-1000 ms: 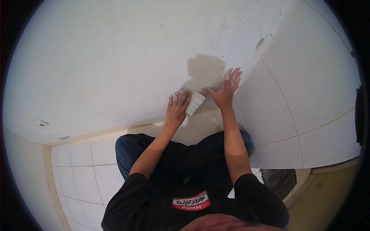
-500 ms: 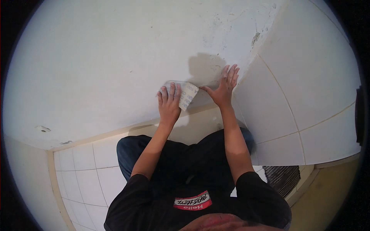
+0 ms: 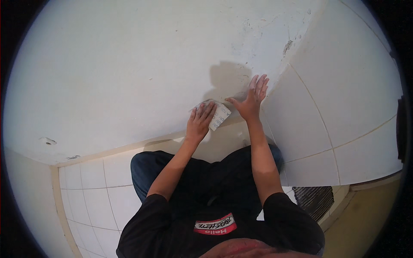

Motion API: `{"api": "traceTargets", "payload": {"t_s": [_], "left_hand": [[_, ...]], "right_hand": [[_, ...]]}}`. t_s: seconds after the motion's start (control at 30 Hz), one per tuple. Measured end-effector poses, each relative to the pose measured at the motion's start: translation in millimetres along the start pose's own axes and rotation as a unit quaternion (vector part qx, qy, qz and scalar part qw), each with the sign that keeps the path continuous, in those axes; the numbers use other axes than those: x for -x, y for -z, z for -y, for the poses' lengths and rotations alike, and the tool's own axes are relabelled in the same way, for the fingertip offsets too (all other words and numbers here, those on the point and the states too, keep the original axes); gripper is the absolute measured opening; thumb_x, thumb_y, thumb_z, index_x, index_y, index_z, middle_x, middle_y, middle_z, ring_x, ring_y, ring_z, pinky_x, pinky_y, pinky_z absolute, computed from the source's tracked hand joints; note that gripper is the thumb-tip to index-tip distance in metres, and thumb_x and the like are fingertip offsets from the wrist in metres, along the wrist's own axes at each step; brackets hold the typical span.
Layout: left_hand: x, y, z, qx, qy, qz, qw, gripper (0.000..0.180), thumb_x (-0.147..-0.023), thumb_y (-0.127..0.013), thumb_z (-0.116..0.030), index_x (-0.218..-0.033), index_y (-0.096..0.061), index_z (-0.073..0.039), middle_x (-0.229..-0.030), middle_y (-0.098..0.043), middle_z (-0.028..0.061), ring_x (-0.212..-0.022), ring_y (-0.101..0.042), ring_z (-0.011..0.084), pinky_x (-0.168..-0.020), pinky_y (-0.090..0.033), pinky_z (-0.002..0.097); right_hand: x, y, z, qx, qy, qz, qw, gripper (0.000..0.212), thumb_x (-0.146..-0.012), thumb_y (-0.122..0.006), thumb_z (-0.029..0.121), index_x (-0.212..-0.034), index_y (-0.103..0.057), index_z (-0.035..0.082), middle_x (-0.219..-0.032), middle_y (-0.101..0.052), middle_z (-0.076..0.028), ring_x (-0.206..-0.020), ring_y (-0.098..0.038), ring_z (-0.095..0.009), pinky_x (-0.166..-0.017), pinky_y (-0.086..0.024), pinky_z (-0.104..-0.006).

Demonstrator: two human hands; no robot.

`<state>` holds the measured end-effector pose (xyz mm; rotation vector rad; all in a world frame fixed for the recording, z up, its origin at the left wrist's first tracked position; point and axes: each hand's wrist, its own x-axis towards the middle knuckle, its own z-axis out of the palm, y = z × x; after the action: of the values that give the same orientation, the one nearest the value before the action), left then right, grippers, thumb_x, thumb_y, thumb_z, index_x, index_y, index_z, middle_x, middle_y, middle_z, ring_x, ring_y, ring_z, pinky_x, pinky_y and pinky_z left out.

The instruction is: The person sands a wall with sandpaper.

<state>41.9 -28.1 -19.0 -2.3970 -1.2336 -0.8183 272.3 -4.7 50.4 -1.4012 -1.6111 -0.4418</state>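
My left hand (image 3: 200,121) presses a sheet of sandpaper (image 3: 221,116) against the white wall (image 3: 129,69), low down and just above the base trim. The sheet's pale printed back faces me, and one edge is bent up past the fingertips; its rough face is hidden against the wall. My right hand (image 3: 251,101) is spread with its palm toward the wall near the corner, thumb pointing at the sandpaper. Whitish dust coats its fingers. Nothing is held in it.
A tiled wall (image 3: 309,124) closes in on the right. Chipped patches (image 3: 287,47) mark the wall by that corner. A small fixture (image 3: 48,141) sticks out at far left. White floor tiles (image 3: 90,172) lie left of my bent legs, and a dark striped mat (image 3: 314,200) lies right.
My left hand has slid right and slightly down with the sandpaper, bringing it closer to my right hand. The right hand has barely shifted.
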Motion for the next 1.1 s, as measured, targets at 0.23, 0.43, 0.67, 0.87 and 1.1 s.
{"api": "traceTargets", "payload": {"t_s": [0.23,0.43,0.67,0.87,1.1], "left_hand": [[-9,17,4,-0.011,0.036,-0.009,0.999,0.061,-0.088,-0.052,-0.006,-0.148,-0.050,-0.018,-0.155,-0.045,0.0015,-0.136,-0.047,0.0305,-0.113,-0.036,0.0509],[-25,44,18,0.012,0.109,-0.099,0.989,0.066,-0.086,-0.056,-0.017,-0.150,-0.045,-0.006,-0.157,-0.037,0.0224,-0.141,-0.030,0.0542,-0.116,-0.018,0.0661],[-14,20,14,-0.051,0.095,-0.076,0.991,0.062,-0.087,-0.054,-0.015,-0.148,-0.050,-0.014,-0.156,-0.044,0.0106,-0.138,-0.041,0.0438,-0.113,-0.029,0.0603],[13,-12,5,-0.011,0.030,0.013,0.999,0.063,-0.086,-0.052,-0.008,-0.149,-0.049,-0.019,-0.156,-0.045,0.0012,-0.136,-0.047,0.0310,-0.111,-0.037,0.0537],[13,-9,4,0.001,0.041,0.018,0.999,0.063,-0.087,-0.052,-0.008,-0.149,-0.049,-0.018,-0.156,-0.045,0.0013,-0.137,-0.046,0.0315,-0.113,-0.034,0.0524]], "right_hand": [[1,0,-2,-0.003,-0.007,0.002,1.000,0.130,-0.067,-0.076,0.074,-0.160,-0.015,0.006,-0.165,-0.002,-0.029,-0.152,0.001,-0.050,-0.118,-0.006,-0.0653],[1,0,-4,0.003,-0.014,0.004,1.000,0.133,-0.065,-0.075,0.076,-0.160,-0.015,0.006,-0.165,-0.003,-0.028,-0.152,0.002,-0.050,-0.118,-0.005,-0.0658],[-1,0,-2,-0.004,-0.001,-0.003,1.000,0.132,-0.065,-0.077,0.073,-0.160,-0.015,0.006,-0.165,-0.003,-0.029,-0.152,0.002,-0.050,-0.118,-0.006,-0.0660],[-1,2,2,0.034,0.005,0.012,0.999,0.136,-0.066,-0.082,0.067,-0.160,-0.009,0.002,-0.164,-0.001,-0.032,-0.152,0.000,-0.049,-0.119,-0.008,-0.0601],[0,1,1,-0.008,0.005,-0.002,1.000,0.131,-0.067,-0.079,0.069,-0.160,-0.014,0.003,-0.165,-0.003,-0.030,-0.152,0.000,-0.050,-0.118,-0.007,-0.0658]]}}
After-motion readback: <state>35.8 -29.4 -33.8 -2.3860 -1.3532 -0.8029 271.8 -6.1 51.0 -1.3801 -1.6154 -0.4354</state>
